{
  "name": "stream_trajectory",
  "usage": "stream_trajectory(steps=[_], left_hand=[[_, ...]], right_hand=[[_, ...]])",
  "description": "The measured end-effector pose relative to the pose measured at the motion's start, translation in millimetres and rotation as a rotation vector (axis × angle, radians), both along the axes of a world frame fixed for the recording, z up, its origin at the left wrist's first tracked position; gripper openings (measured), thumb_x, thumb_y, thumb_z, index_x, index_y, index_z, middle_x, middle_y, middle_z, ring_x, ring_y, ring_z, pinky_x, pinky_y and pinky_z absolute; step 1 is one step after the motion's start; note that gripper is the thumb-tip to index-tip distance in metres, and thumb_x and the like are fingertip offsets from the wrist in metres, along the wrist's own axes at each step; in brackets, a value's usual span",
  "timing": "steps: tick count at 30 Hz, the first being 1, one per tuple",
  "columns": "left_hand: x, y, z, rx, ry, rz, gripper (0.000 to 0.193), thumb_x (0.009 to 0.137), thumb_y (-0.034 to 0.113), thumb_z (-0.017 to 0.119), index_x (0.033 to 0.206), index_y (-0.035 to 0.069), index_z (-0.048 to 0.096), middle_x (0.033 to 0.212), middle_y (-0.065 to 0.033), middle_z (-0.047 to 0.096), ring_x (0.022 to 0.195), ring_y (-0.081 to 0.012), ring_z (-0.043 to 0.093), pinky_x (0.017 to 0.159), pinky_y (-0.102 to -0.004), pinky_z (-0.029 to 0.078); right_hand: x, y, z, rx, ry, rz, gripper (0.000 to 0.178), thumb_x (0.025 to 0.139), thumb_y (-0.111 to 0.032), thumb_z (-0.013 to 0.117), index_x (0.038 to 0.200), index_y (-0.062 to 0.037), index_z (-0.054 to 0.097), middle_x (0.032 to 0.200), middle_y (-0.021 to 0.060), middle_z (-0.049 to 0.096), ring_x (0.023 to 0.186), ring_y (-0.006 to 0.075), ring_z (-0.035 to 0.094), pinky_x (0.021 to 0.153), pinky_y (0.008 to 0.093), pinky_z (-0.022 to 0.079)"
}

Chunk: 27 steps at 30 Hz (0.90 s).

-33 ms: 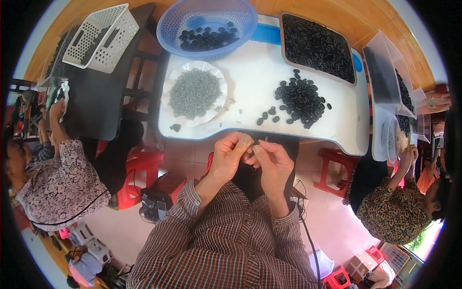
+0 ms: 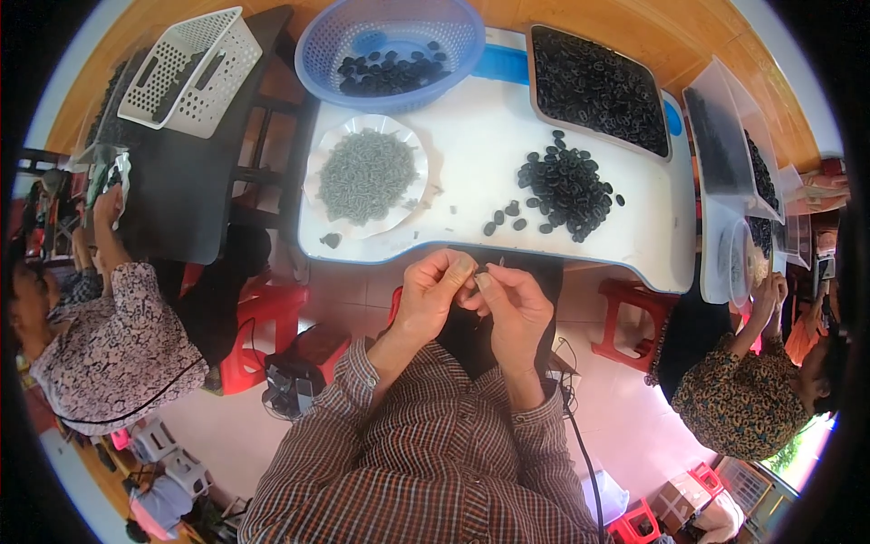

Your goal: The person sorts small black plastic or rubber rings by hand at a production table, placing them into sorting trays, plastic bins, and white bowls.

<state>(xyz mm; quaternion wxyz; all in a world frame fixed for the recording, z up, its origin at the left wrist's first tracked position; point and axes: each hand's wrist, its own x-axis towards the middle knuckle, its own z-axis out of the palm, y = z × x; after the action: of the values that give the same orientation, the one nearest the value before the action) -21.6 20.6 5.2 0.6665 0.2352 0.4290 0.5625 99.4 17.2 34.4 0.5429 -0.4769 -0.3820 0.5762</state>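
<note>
My left hand and my right hand meet just off the near edge of the white table. Thumb and fingers are pinched together on both, around something small and dark that the fingertips mostly hide. Beyond them on the tabletop lies a heap of small black oval pieces, with a few strays on its left side. A white fluted plate to the left carries a mound of short grey-green, tube-like pieces.
At the back stand a blue colander with black pieces and a tray full of them. People sit at both sides, beside a white perforated basket and clear plastic bins. Red stools flank me; a black cable hangs at my right.
</note>
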Motion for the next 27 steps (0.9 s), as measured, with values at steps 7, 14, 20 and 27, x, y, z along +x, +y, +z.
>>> stream_trajectory(steps=[7,14,20,27], left_hand=[[-1.0,-0.1,2.7,0.027,0.076,-0.007,0.018,0.095,0.017,0.059,0.089,0.0,0.062,0.073,0.0011,0.056,0.059,-0.0037,0.047,0.053,-0.0186,0.04],[-0.8,-0.4,6.3,0.093,0.325,0.026,0.019,0.094,0.016,0.06,0.088,-0.001,0.063,0.072,0.001,0.058,0.062,-0.003,0.049,0.054,-0.0183,0.042],[-0.8,-0.9,11.8,0.119,0.4,0.038,0.017,0.093,0.014,0.06,0.088,-0.001,0.063,0.072,0.0011,0.059,0.061,-0.0032,0.05,0.054,-0.0187,0.042],[2.3,-2.0,5.6,0.137,0.377,0.033,0.015,0.093,0.012,0.06,0.087,-0.001,0.063,0.073,0.0007,0.059,0.061,-0.0036,0.05,0.054,-0.0187,0.042]], right_hand=[[-0.9,-0.3,-1.0,-0.014,-0.016,-0.005,0.012,0.088,0.0,0.062,0.1,0.0013,0.063,0.084,0.0091,0.067,0.064,0.0118,0.064,0.055,0.0191,0.047],[-4.2,-0.7,3.2,0.054,-0.113,-0.022,0.011,0.087,0.002,0.061,0.098,0.003,0.062,0.084,0.009,0.064,0.063,0.0123,0.063,0.053,0.0198,0.047],[-5.5,-2.1,-2.3,0.183,-0.223,-0.027,0.01,0.086,0.006,0.061,0.096,0.0041,0.061,0.085,0.0085,0.061,0.062,0.0129,0.063,0.052,0.0202,0.049],[-5.3,0.1,-10.5,0.253,-0.294,-0.053,0.009,0.084,0.009,0.062,0.091,0.0052,0.06,0.077,0.0076,0.06,0.059,0.0112,0.064,0.049,0.021,0.051]])
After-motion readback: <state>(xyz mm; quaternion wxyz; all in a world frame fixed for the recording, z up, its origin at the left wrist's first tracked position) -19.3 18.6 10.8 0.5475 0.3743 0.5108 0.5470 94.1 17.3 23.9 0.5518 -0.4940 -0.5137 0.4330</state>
